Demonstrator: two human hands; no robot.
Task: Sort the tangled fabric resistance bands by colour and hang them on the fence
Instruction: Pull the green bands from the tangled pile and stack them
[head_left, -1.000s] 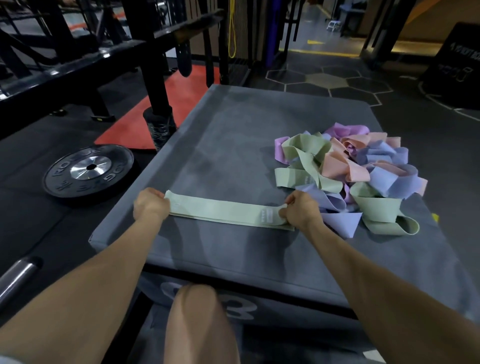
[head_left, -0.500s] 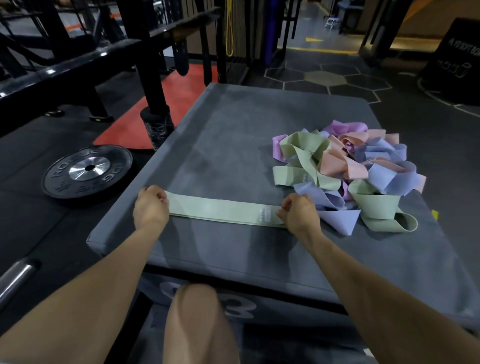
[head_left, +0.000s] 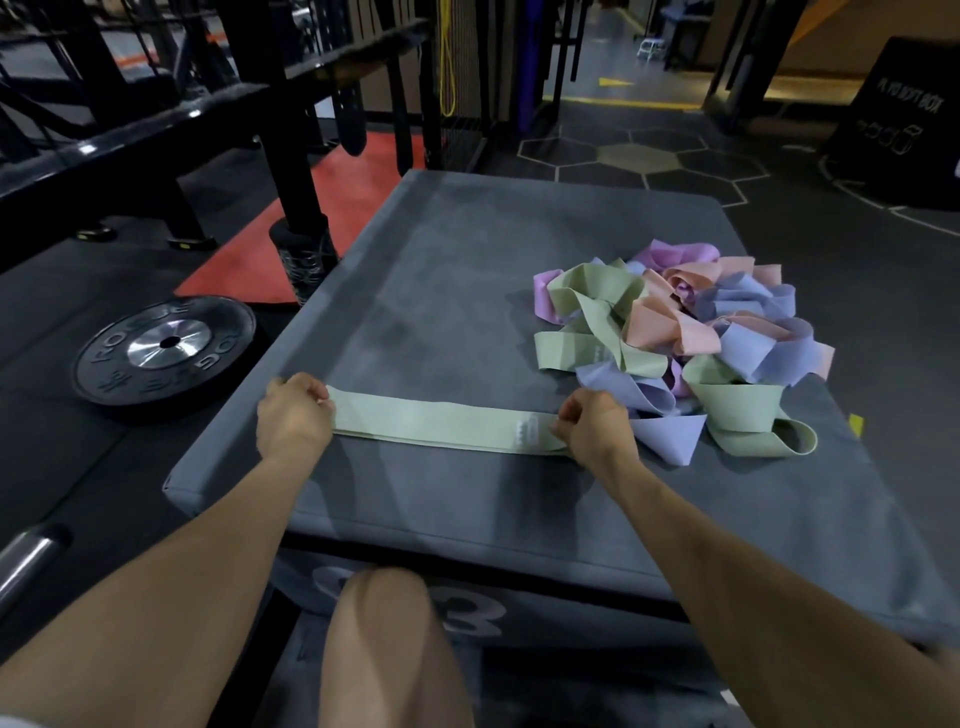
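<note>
A pale green fabric band (head_left: 436, 423) lies flat and stretched out across the near part of a grey padded box top (head_left: 467, 270). My left hand (head_left: 293, 418) pinches its left end and my right hand (head_left: 592, 431) pinches its right end beside a small white label. Just right of my right hand sits a tangled heap of bands (head_left: 680, 332) in green, peach, lilac-blue and pink. A lilac-blue band (head_left: 667, 434) from the heap touches my right hand.
A black weight plate (head_left: 163, 348) lies on the floor to the left. A black metal rack (head_left: 291, 130) stands behind it on a red mat (head_left: 260, 260). A barbell end (head_left: 26, 558) pokes in at lower left. My knee (head_left: 389, 639) is below the box.
Both hands stay on the ends of the green band; they have shifted only slightly. The heap has not moved.
</note>
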